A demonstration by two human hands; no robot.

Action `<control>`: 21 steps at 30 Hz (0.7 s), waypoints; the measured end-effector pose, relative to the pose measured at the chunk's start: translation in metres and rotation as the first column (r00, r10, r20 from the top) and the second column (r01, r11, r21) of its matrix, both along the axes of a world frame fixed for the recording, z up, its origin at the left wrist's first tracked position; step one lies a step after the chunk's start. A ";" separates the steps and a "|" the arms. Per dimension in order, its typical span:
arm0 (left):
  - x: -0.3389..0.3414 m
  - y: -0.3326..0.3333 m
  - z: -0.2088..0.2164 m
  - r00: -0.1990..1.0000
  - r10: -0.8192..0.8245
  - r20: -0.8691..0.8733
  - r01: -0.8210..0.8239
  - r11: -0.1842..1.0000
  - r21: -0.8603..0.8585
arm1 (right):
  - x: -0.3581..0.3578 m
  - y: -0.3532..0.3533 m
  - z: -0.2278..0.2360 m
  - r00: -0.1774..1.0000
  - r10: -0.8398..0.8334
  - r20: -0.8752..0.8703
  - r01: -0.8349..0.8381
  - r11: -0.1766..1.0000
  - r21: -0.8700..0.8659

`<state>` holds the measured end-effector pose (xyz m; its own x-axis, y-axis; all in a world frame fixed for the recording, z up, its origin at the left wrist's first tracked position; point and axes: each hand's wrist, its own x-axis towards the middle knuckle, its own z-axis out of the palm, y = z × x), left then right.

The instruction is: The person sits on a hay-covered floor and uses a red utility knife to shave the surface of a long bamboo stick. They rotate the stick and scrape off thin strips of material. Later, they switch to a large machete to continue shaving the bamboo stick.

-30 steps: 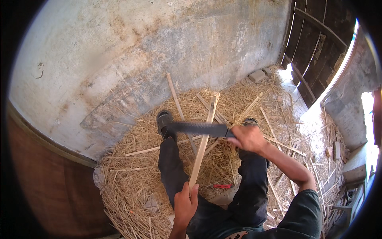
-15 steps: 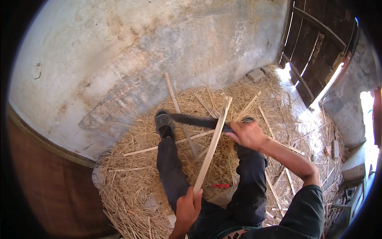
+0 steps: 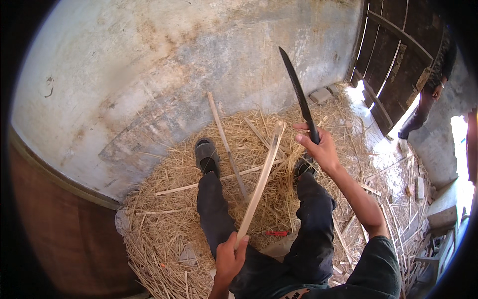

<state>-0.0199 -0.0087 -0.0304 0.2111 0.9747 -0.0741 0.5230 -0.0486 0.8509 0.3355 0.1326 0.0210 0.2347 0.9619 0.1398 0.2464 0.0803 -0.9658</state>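
My left hand (image 3: 230, 257), low in the middle, is closed round the lower end of a long pale split wooden strip (image 3: 260, 188). The strip slants up and to the right between my legs, its far end frayed or split. Up and to the right, my right hand (image 3: 323, 149) grips the handle of a long black-bladed knife (image 3: 298, 90). Its blade points up and slightly left, apart from the strip. The index finger and thumb of that hand stick out to the left beside the handle.
Straw (image 3: 169, 234) and loose strips (image 3: 226, 142) cover the floor round my shoes. A red tool (image 3: 277, 233) lies between my legs. A stained wall (image 3: 164, 74) rises ahead. By the wooden door (image 3: 393, 55) stands another person (image 3: 429, 102), partly in shadow.
The knife has swung from lying across the strip to pointing upward, as my right hand rose and moved right. The strip tilts slightly left. Another person has appeared by the door.
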 end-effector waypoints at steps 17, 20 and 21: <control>0.000 -0.004 0.000 1.000 0.006 -0.031 -0.005 0.999 0.032 | -0.028 0.025 -0.003 0.996 -0.032 0.079 0.021 0.990 0.137; 0.004 -0.003 0.004 1.000 0.003 -0.015 -0.003 1.000 0.013 | -0.023 0.030 -0.015 0.995 -0.055 0.084 0.039 0.983 0.181; 0.005 -0.003 0.006 1.000 0.004 -0.007 -0.004 1.000 0.002 | -0.021 0.032 -0.020 0.996 -0.060 0.072 0.045 0.980 0.192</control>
<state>-0.0145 -0.0120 -0.0245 0.2068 0.9756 -0.0739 0.5293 -0.0480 0.8470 0.3143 0.1647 0.0012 0.2655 0.9028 0.3382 0.3284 0.2452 -0.9122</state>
